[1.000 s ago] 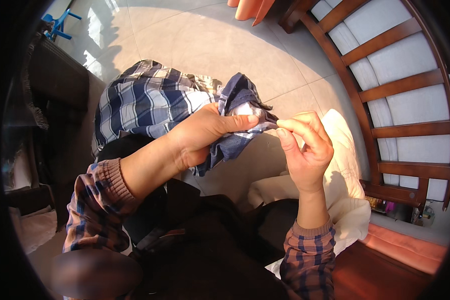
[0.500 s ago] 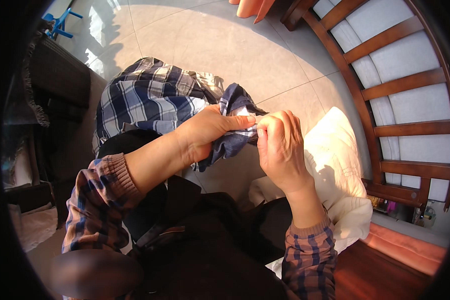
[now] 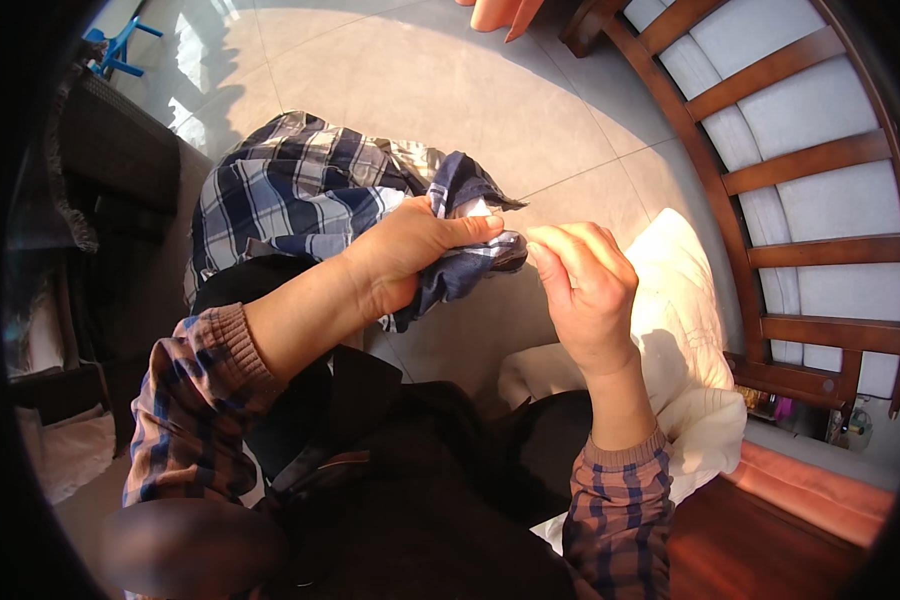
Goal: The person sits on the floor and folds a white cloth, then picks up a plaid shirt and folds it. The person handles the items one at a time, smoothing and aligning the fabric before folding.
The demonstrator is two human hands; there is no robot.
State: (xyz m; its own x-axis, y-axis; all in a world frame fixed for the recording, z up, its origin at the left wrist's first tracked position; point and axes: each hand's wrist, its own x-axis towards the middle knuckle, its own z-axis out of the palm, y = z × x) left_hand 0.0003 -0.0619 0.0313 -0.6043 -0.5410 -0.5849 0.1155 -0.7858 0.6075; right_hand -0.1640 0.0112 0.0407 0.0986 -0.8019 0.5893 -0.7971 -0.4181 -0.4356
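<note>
A blue, white and dark plaid shirt or similar garment (image 3: 270, 205) drapes over my lap on the left and hangs toward the floor. My left hand (image 3: 400, 255) is closed on a bunched part of it, thumb pressed on top near a small white patch. Just to the right, my right hand (image 3: 592, 290) is raised in a pinch, thumb and forefinger together. It stands a little apart from the cloth. Whatever the pinch may hold is too fine to make out.
A cream padded cloth (image 3: 670, 300) lies at my right. Beyond it stands a wooden slatted frame (image 3: 805, 170) with pale cushions. A dark piece of furniture (image 3: 120, 150) is at the left, and a small blue stool (image 3: 120, 48) stands far left on the tiled floor (image 3: 420, 80).
My right hand has moved away from the bunched cloth, to the right and slightly down, keeping its pinch. My left hand has shifted slightly left with the plaid cloth.
</note>
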